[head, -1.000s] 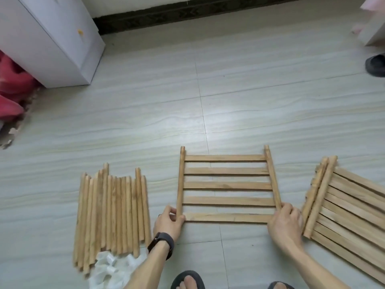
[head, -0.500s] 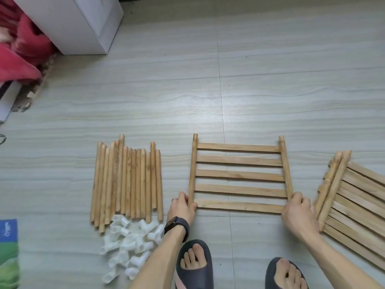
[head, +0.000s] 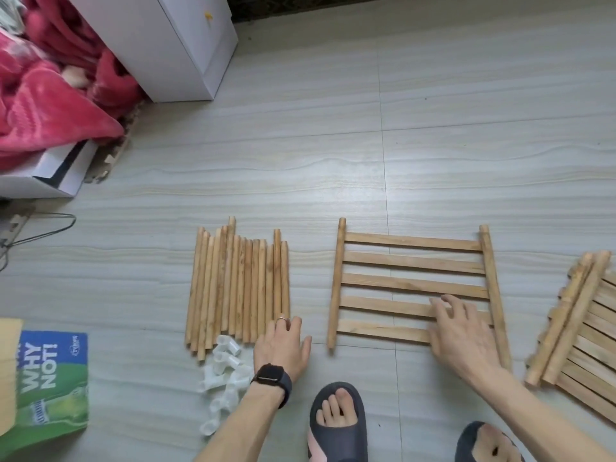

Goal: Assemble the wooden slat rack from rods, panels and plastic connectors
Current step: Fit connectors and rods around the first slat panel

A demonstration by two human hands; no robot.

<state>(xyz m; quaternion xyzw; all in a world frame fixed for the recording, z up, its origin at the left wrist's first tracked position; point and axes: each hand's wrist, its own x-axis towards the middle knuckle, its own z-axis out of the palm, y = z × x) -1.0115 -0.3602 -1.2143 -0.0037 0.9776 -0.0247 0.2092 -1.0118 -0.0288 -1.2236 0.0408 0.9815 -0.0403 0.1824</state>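
Observation:
A wooden slat panel (head: 413,261) lies flat on the floor in front of me. My right hand (head: 461,331) hovers or rests over its lower right part with fingers spread and holds nothing. My left hand (head: 283,345), with a black watch at the wrist, lies open on the floor between the panel and a row of wooden rods (head: 238,285). Its fingertips reach the near ends of the rightmost rods. A heap of white plastic connectors (head: 221,378) sits just below the rods. A stack of further slat panels (head: 580,328) lies at the right edge.
My two feet in dark slippers (head: 336,425) stand near the bottom edge. A green and blue carton (head: 50,381) lies at the left. A white cabinet (head: 173,45), a red blanket (head: 43,105) and a white box (head: 50,175) fill the upper left.
Both hands have let go of the slat panel's near corners. The left hand moved left toward the rods, the right hand moved onto the panel. The camera view shifted left.

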